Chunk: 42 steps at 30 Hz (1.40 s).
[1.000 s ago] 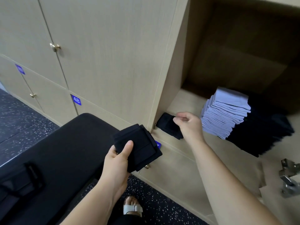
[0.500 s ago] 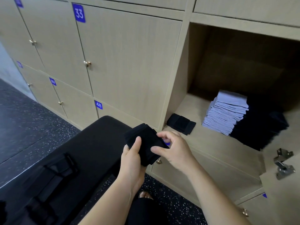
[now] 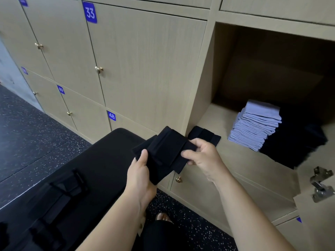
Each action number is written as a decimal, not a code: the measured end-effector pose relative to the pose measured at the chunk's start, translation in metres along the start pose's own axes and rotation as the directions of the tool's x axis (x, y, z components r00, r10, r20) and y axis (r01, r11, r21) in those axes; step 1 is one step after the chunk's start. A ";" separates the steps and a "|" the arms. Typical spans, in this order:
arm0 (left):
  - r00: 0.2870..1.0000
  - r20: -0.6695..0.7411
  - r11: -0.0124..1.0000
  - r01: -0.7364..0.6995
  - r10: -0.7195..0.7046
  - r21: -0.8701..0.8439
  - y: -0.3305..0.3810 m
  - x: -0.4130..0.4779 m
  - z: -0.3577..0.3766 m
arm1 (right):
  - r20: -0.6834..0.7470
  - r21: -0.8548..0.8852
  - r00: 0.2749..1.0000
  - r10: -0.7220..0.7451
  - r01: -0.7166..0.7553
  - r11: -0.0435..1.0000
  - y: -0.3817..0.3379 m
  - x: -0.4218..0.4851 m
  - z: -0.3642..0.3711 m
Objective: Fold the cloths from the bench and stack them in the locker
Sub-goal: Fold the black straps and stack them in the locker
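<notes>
Blue door labels [image 3: 90, 13] are marked "33" and "48". Folded lilac cloths [image 3: 255, 127], a dark pile [image 3: 297, 142] and one black folded cloth [image 3: 204, 134] are held in the open wooden locker [image 3: 244, 160]. Before it, a black cloth bundle [image 3: 163, 151] is gripped by the left hand [image 3: 140, 174] and pinched by the right hand [image 3: 204, 156].

Our left hand [image 3: 141, 172] grips folded black cloths [image 3: 163, 151] while our right hand [image 3: 202, 155] pinches their right edge. Inside the open locker [image 3: 244, 161] lie another black cloth [image 3: 205, 134] and a pale stack [image 3: 256, 127].
</notes>
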State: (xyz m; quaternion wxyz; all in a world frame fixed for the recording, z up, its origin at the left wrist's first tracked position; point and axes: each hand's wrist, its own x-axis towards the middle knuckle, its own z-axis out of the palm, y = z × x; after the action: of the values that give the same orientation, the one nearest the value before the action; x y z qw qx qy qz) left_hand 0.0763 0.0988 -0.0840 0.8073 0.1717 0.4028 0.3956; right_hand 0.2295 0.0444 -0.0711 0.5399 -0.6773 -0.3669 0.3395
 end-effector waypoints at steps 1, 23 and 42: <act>1.000 0.008 1.000 -0.006 0.006 0.008 -0.001 0.003 0.001 | -0.040 0.073 0.999 0.022 -0.019 0.997 0.003 0.003 -0.004; 0.999 0.016 0.997 -0.046 0.045 0.068 -0.027 0.083 0.009 | -0.449 0.121 0.853 0.267 -0.238 0.964 0.065 0.135 -0.096; 0.997 0.080 0.994 -0.030 0.021 0.103 -0.029 0.086 0.004 | -0.589 -0.138 0.793 0.156 -0.289 0.947 0.089 0.157 -0.082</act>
State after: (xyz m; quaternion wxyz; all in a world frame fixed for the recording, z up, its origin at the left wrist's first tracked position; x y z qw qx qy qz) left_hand 0.1251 0.1472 -0.1430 0.8073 0.2342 0.3886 0.3773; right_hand 0.3903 0.1271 -0.1533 0.5019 -0.8419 -0.1409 0.1396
